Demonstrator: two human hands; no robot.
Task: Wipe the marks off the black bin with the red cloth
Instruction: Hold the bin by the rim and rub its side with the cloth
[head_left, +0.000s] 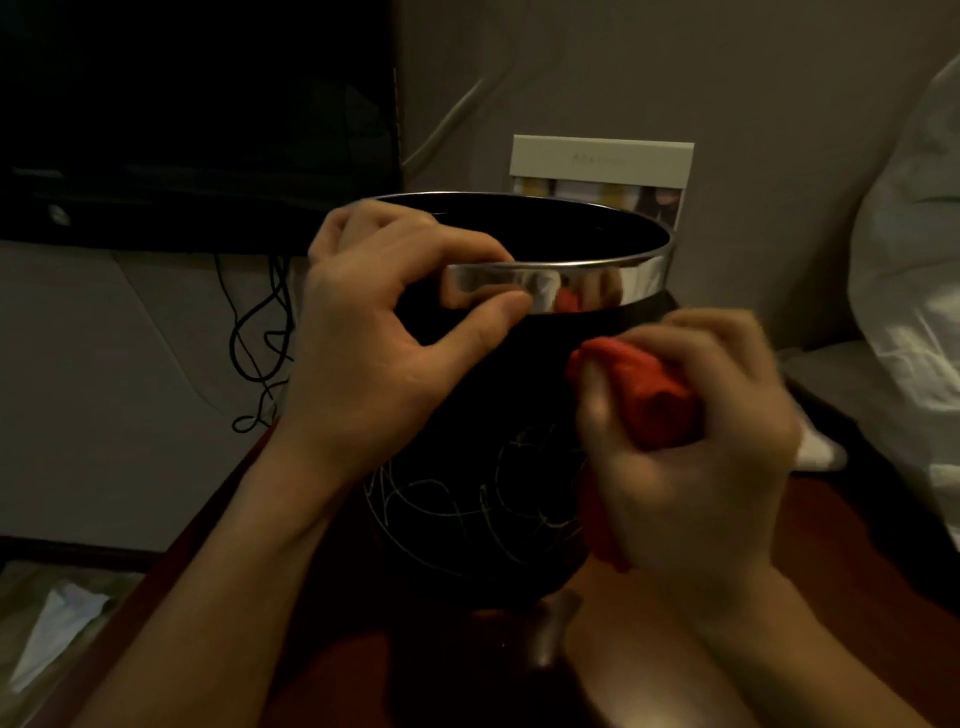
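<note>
Two bare forearms reach in from the bottom edge toward a black bin (467, 374) that stands on a reddish-brown table (852, 597). Just in front of the bin's base, between the forearms, a small dark object with a glossy surface (550, 634) lies on the wood; what it is cannot be told.

On the left side of the bin, the left hand (374, 332) grips the shiny metal rim band (597, 283): its fingers curl over the top edge into the opening, and its thumb presses against the outside of the band, pinching the rim between them.

At the bin's right flank, the right hand (691, 441) is closed in a fist round a bunched red cloth (644, 389). One wad of the cloth pokes out above the thumb and lies against the black wall just below the band, and another fold hangs out under the hand. This hand and the cloth are blurred.

Thin pale scribbled marks (483, 499) cover the lower front of the bin, between the left wrist and the cloth.

Behind the bin a light card with a row of small pictures (602, 166) stands upright by the wall. A dark screen (197, 114) fills the upper left, with black cables (260, 332) dangling below it. White, crinkled material (914, 260) rises at the right edge. A clear plastic wrapper (57, 629) lies low at the left, beyond the table's edge.
</note>
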